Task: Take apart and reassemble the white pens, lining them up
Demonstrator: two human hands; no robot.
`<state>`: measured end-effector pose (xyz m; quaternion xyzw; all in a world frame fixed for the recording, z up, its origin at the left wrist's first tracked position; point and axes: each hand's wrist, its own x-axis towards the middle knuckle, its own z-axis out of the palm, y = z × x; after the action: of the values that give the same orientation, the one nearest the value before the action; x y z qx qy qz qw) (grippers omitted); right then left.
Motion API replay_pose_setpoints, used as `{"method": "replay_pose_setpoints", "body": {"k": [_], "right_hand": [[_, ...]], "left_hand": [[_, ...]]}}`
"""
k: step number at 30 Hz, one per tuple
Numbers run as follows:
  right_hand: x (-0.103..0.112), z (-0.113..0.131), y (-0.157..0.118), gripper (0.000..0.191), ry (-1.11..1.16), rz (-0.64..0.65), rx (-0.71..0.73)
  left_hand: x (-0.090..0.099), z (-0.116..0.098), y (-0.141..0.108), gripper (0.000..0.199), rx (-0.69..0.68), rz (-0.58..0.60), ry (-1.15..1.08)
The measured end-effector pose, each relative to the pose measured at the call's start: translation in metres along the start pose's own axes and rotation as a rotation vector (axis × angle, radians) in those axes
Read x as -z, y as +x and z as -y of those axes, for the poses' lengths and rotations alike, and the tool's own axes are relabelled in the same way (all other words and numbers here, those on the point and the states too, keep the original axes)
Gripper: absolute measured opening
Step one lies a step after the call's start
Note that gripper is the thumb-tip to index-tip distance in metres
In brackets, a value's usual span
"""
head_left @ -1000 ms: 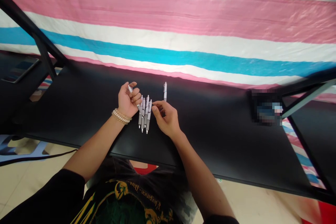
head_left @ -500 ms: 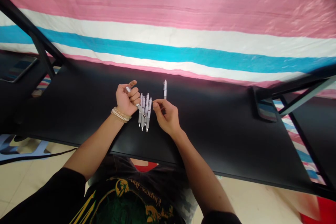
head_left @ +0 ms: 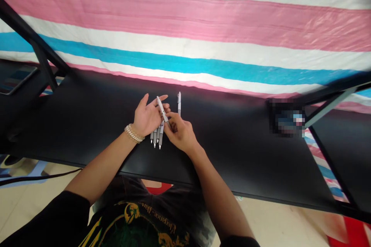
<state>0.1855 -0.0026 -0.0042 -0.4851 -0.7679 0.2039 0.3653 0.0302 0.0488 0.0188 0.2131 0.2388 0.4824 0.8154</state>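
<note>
Between the thumb and fingers of my right hand (head_left: pixel 182 133) is a white and grey pen (head_left: pixel 161 107), tilted with its white end up and to the left. My left hand (head_left: pixel 147 119) lies palm up beside it, fingers spread, behind the held pen. Several like pens (head_left: pixel 157 137) lie side by side on the black table (head_left: pixel 237 150), tips towards me; their upper parts are covered by my left hand. One more pen (head_left: pixel 179 102) lies by itself just beyond my right hand.
A striped pink, white and blue sheet (head_left: pixel 185 19) hangs along the table's far edge. Black metal frame bars (head_left: pixel 43 60) stand at the left, with another bar (head_left: pixel 330 106) at the right. Near that right bar is a blurred-out dark object (head_left: pixel 286 119).
The pen passed from my left hand to my right hand, and now points white end up. My left fingers have uncurled. The camera view shifted slightly.
</note>
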Motion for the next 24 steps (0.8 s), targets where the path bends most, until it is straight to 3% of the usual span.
{"method": "replay_pose_setpoints", "body": {"k": [3, 6, 10, 17, 24], "right_hand": [[0.009, -0.008, 0.004, 0.025, -0.079, -0.182, -0.148], [0.018, -0.023, 0.009, 0.027, -0.212, -0.306, -0.3], [0.022, -0.041, 0.012, 0.03, -0.304, -0.248, -0.386], [0.013, -0.055, 0.014, 0.03, -0.372, -0.141, -0.412], [0.015, -0.045, 0.013, 0.032, -0.416, -0.181, -0.399]], "left_hand": [[0.006, -0.007, 0.003, 0.062, -0.007, 0.011, 0.049], [0.017, -0.012, 0.008, 0.047, -0.13, -0.043, 0.059], [0.028, -0.012, 0.012, 0.035, -0.198, -0.122, 0.04], [0.026, -0.012, 0.011, 0.025, -0.164, -0.109, 0.0], [0.026, -0.012, 0.011, 0.021, -0.177, -0.092, -0.013]]}}
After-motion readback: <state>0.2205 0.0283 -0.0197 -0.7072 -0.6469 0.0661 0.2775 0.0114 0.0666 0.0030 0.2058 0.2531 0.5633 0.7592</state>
